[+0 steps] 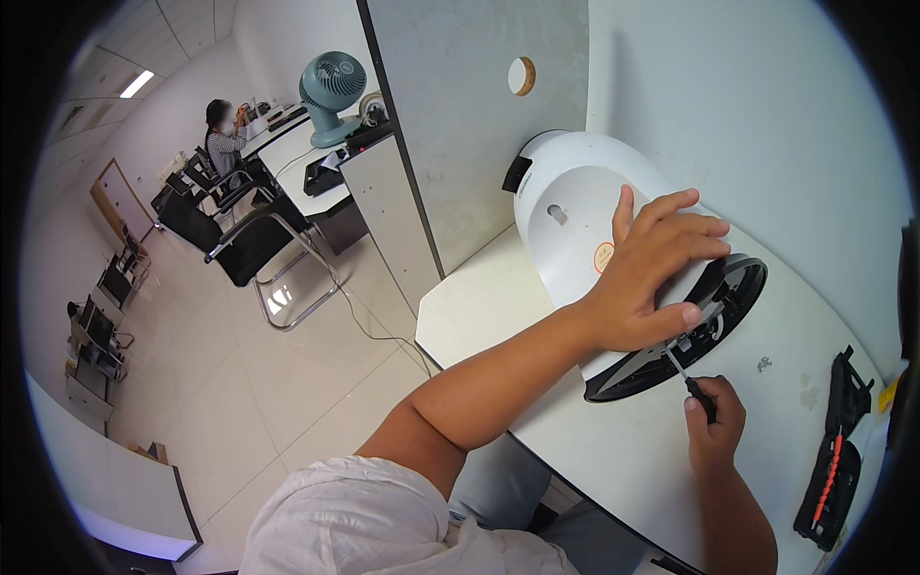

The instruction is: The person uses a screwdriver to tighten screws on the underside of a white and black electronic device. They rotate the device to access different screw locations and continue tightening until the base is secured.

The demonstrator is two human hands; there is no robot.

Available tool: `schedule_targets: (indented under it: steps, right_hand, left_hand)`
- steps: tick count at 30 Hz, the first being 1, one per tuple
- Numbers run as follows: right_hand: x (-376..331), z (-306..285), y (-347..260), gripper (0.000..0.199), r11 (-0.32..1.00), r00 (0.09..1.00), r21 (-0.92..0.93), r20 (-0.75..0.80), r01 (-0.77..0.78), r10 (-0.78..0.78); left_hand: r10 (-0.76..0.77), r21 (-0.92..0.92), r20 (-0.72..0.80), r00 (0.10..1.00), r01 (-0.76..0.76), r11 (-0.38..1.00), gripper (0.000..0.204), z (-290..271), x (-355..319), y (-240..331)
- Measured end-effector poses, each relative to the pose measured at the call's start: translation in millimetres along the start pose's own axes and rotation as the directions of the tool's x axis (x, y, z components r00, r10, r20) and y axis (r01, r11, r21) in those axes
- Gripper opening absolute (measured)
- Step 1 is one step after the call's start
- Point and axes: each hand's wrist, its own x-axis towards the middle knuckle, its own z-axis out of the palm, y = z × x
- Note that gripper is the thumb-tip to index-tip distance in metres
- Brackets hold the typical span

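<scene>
A white, rounded appliance (575,192) lies on its side on the white table, its exact kind unclear. Its black oval underside (628,379) faces right and shows inner parts. My left hand (652,254) rests on the white housing with fingers spread, the thumb near the underside's edge. A screwdriver (698,388) with a black handle is gripped in my right hand (717,426). Its metal shaft reaches into the underside just below my left thumb; the tip is hidden.
Small metal pieces, perhaps screws (764,364), lie to the right. Beyond them is an opened black tool case (826,489) with an orange-red tool (828,474). A grey partition (460,115) borders the table. Past it stand a green fan (333,86), a chair (254,244) and a seated person (225,144).
</scene>
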Motion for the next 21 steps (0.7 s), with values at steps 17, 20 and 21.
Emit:
schedule_targets:
  steps: [17, 20, 21]
  right_hand:
    - [0.5, 2.3, 6.3, 0.017, 0.999, 0.998, 0.036, -0.06, 0.004, -0.002]
    - [0.6, 3.4, 9.3, 0.016, 0.998, 0.997, 0.056, -0.08, -0.005, 0.01]
    - [0.8, 3.1, 9.0, 0.016, 0.999, 0.997, 0.044, -0.074, -0.01, 0.014]
  left_hand:
    - [-0.001, -0.009, -0.001, 1.0, 0.001, 1.0, 0.062, 0.1, -0.1, -0.5]
    - [-0.001, -0.007, -0.002, 1.0, 0.001, 1.0, 0.062, 0.2, 0.2, 0.1]
    - [-0.002, -0.006, -0.002, 1.0, 0.002, 1.0, 0.062, 0.3, 0.3, 0.2]
